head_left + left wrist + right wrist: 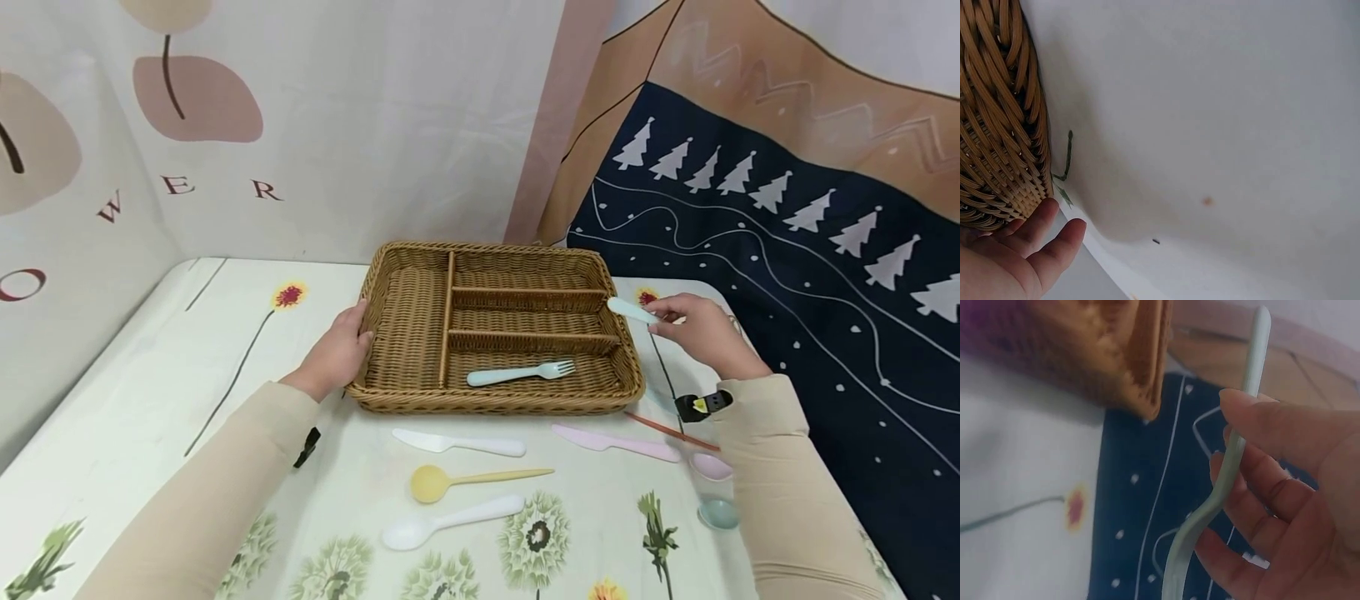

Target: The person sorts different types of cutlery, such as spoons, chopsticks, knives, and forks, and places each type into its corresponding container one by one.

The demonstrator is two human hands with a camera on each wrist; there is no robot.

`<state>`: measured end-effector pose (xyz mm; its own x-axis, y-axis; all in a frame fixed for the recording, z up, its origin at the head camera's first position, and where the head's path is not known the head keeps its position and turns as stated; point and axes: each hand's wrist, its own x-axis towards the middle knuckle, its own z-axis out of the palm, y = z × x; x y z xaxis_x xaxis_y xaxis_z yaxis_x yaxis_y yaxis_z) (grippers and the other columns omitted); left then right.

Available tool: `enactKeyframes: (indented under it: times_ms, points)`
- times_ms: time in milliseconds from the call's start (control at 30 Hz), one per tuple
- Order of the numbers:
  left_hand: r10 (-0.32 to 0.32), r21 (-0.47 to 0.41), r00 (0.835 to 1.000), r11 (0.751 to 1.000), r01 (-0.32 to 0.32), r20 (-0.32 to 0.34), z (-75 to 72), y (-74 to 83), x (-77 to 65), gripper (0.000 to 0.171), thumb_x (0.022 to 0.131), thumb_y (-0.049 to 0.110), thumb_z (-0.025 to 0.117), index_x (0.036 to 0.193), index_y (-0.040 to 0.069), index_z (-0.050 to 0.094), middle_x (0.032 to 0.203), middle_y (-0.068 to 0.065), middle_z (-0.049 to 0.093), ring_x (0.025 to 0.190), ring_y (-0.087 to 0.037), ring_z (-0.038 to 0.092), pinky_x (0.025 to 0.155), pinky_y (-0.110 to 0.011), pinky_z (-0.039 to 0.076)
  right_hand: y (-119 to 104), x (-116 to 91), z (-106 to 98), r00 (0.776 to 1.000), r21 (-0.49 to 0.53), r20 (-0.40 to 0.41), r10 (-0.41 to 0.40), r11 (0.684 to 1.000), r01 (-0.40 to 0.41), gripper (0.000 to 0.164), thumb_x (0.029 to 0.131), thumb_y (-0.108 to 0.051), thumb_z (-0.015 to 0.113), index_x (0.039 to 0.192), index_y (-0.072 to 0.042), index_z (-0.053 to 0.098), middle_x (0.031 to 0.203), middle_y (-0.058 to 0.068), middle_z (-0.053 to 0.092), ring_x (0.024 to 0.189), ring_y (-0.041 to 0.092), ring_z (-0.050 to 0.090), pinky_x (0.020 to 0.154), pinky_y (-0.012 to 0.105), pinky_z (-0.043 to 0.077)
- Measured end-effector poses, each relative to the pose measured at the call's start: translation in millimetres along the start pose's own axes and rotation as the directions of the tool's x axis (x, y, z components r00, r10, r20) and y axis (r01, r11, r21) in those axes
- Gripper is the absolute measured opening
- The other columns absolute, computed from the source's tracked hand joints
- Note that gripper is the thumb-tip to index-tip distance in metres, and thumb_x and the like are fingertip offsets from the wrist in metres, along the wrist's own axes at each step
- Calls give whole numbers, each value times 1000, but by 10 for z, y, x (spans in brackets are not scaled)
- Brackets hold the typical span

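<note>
A brown wicker cutlery tray (pixel 495 403) with several compartments sits at the back of the table. My left hand (pixel 335 354) holds its left side, thumb at the rim; in the left wrist view some fingers (pixel 1063 247) show against the woven outer wall. A light blue fork (pixel 517 373) lies in the front right compartment. Beside the tray's right end, my right hand (pixel 693 327) pinches a light blue piece of cutlery (pixel 1233 459) between thumb and fingers. One end of it points to the tray's right rim; the right wrist view shows a bend and cuts off the lower end.
In front of the tray lie a white knife (pixel 461 443), a pink knife (pixel 615 443), a yellow spoon (pixel 430 483) and a white spoon (pixel 408 532). By the right sleeve are a red stick (pixel 675 431), a pink spoon (pixel 711 467) and a teal spoon (pixel 718 514).
</note>
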<state>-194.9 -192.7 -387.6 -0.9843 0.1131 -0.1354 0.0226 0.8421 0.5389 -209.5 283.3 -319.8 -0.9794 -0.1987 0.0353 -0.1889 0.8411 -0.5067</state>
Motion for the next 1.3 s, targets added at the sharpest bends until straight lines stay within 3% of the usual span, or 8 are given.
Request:
enactKeyframes:
  times_ms: [167,400,900,1300]
  points:
    - [1,6,1000,1000,-1,2,4,-5,-11,59,106,15,31,153,-3,1,155,-30,11,140,-47,19,113,-59,22,-154,21,53,999,-9,-11,-45,999,45,27,89,-1,66,117,3,67,100,18,62,93,31,55,73,40,47]
    - [-3,17,1000,1000,3,9,-11,7,-29,59,106,15,31,153,-3,0,155,-30,11,141,-47,19,113,-58,22,-332,56,122,999,4,42,-15,1000,14,29,91,-2,64,120,1,66,107,17,61,98,31,54,79,44,49]
    - [2,6,1000,1000,-2,13,-21,-9,-18,59,106,15,30,153,-3,-1,156,-30,10,141,-47,17,114,-58,21,-541,162,299,988,0,112,-108,994,109,24,91,-3,65,115,-1,68,100,13,62,92,27,56,79,42,50]
    - [-3,-15,1000,1000,4,16,-9,-13,0,60,106,16,30,153,-1,-3,157,-28,8,142,-46,15,115,-57,18,-657,261,455,976,12,176,-130,992,130,25,89,-2,67,113,-2,70,105,13,64,91,26,58,78,39,53]
